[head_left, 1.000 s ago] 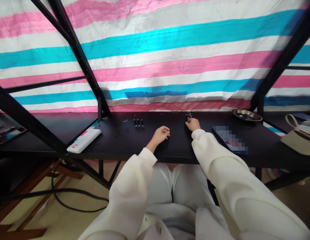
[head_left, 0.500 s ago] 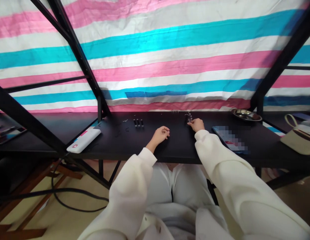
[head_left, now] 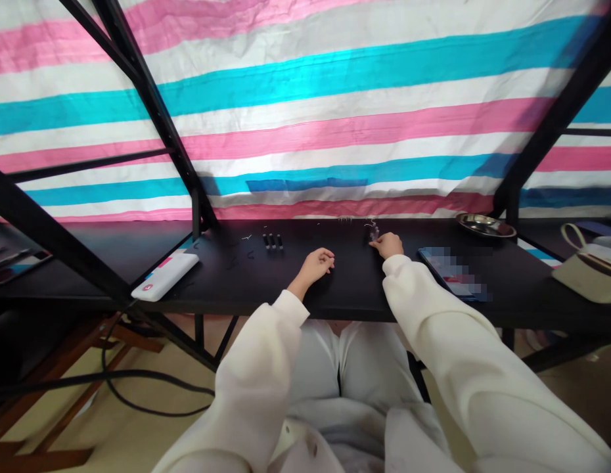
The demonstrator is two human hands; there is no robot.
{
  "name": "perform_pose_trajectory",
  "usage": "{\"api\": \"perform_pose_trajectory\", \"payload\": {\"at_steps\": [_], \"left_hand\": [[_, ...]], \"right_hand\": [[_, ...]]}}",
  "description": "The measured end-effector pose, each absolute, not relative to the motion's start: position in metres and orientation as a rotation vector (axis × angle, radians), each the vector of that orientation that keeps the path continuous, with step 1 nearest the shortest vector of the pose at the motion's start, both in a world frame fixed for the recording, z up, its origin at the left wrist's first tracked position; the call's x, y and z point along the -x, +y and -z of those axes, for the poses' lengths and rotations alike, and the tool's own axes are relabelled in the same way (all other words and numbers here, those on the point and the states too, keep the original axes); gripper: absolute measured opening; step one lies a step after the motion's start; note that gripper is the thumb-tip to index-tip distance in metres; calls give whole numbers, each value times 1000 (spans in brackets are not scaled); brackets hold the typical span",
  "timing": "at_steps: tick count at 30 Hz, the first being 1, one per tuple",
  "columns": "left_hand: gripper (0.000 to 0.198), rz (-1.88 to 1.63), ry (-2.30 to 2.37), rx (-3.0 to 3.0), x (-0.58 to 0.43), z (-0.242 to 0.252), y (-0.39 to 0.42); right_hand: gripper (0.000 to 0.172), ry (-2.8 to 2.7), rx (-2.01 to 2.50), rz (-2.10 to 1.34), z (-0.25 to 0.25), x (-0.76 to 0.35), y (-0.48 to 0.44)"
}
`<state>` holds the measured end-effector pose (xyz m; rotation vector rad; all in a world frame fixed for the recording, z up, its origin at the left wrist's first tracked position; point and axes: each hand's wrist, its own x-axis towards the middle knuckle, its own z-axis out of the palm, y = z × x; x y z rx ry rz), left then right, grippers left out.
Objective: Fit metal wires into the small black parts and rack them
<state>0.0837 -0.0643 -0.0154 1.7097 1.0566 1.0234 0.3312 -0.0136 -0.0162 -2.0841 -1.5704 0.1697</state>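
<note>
My right hand (head_left: pixel 389 246) is over the far part of the black table (head_left: pixel 266 289), its thumb and fingertips pinched together. Against those fingertips is a cluster of small dark and greyish pieces (head_left: pixel 374 230); whether one is between the fingers is too small to make out. To its left, my left hand (head_left: pixel 318 265) hovers or rests near the table's front edge, fingers loosely curled with nothing visible in them. Further left, three short black cylinders (head_left: pixel 272 242) with light ends stand in a row.
A white power-bank-like device (head_left: pixel 165 276) lies at the left. On the right are a phone (head_left: pixel 441 269), a shiny metal dish (head_left: pixel 485 226) and a beige pouch (head_left: pixel 584 276). Several tiny pieces (head_left: pixel 345 219) line the back edge. Black frame posts (head_left: pixel 160 125) flank the table.
</note>
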Motion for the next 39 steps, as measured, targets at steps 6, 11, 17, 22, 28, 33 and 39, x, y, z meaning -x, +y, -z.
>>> {"api": "perform_pose_trajectory", "payload": {"at_steps": [6, 11, 17, 22, 28, 33, 39], "left_hand": [[9, -1030, 1046, -1705, -83, 19, -62], [9, -1074, 1058, -1730, -83, 18, -62], [9, -1261, 1231, -1708, -79, 14, -63], [12, -1403, 1436, -1623, -76, 13, -63], [15, -1391, 1700, -1598, -56, 9, -55], [30, -1304, 2039, -1580, -19, -14, -43], [39, -1033, 2250, -1715, -2, -27, -34]], "right_hand": [[26, -1612, 2109, -172, 13, -332, -17], [24, -1692, 2197, -112, 3, -320, -34], [16, -1756, 2006, -186, 1, -284, -52], [18, -1738, 1478, -209, 14, -257, -55], [14, -1710, 1294, -311, 28, -259, -55], [14, -1678, 1287, -337, 29, -262, -55], [14, -1690, 1275, -353, 32, -261, -53]]}}
